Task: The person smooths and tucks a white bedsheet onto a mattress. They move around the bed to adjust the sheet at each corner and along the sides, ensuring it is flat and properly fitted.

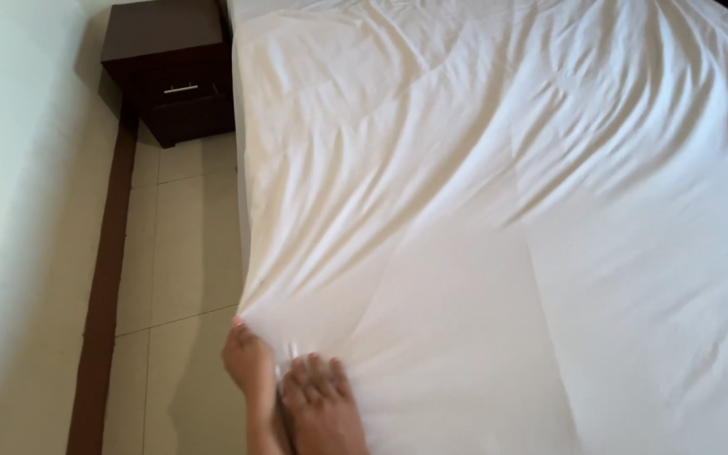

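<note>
Left hand (248,361): at the near left corner of the bed, fingers curled and clenched on a bunch of the sheet's edge, the fingertips at the very corner where the cloth gathers.
Right hand (323,403): just beside the left one, touching it; it lies palm down with fingers spread flat on the sheet, pressing it and gripping nothing.
Sheet (499,211): white, spread over the whole bed from the near edge to the far one; creases fan out from the pinched corner toward the far right, and straight fold lines cross the middle.
Bed edge (243,185): the left side of the mattress, covered by the sheet, runs from the hands away to the far left.
Floor (183,253): pale tiles in the strip between bed and wall, on the left.
Skirting (103,278): a dark brown band along the foot of the wall, running near to far.
Wall (18,211): pale, at the far left of the view.
Bedside cabinet (170,72): dark brown wood with a metal drawer handle, standing at the far left, close against the bed's side.
</note>
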